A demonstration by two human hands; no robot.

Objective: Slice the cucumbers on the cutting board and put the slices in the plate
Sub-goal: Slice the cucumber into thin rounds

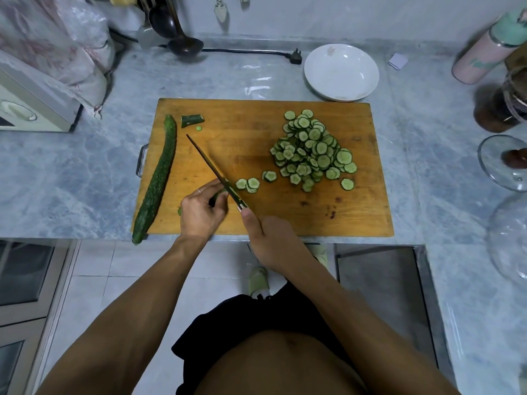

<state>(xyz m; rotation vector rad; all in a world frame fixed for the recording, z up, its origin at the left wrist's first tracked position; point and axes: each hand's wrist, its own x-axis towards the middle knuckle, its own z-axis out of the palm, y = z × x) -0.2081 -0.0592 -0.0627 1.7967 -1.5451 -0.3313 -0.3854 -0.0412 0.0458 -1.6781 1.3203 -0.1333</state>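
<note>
On the wooden cutting board my left hand grips a short cucumber stub, mostly hidden under its fingers. My right hand holds the knife by its handle, the blade edge-down against the stub's cut end. A few fresh slices lie just right of the blade. A large pile of cucumber slices covers the board's right half. One whole cucumber lies along the left edge, with a cut end piece near its top. The white plate sits behind the board, holding no slices.
A black ladle and a power cord with plug lie at the back of the marble counter. A pink bottle, a dark jar and glass lids stand at the right. A cream appliance sits at the left.
</note>
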